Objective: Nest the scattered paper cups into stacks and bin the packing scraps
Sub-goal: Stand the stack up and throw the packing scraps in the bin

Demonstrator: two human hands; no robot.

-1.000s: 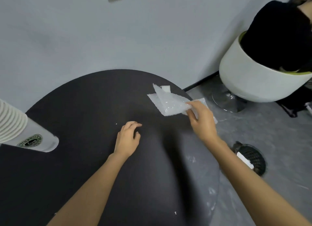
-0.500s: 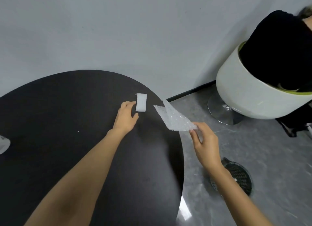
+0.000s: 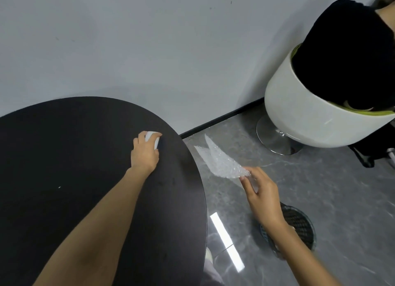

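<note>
My right hand pinches a crumpled sheet of clear bubble wrap and holds it in the air over the grey floor, just right of the table edge. My left hand lies on the round black table near its far right rim, with its fingers curled round a small white foam scrap. A black mesh bin stands on the floor below my right wrist, partly hidden by my forearm. No paper cups are in view.
A white tub chair on a chrome base stands at the right by the wall, with a person in black seated in it. A black bag lies on the floor beside the chair. A bright light reflection streaks the glossy floor.
My right hand has carried the bubble wrap off the table and out over the floor. My left hand reached forward and closed round the white scrap. The view has swung right, so the cup stack left the view.
</note>
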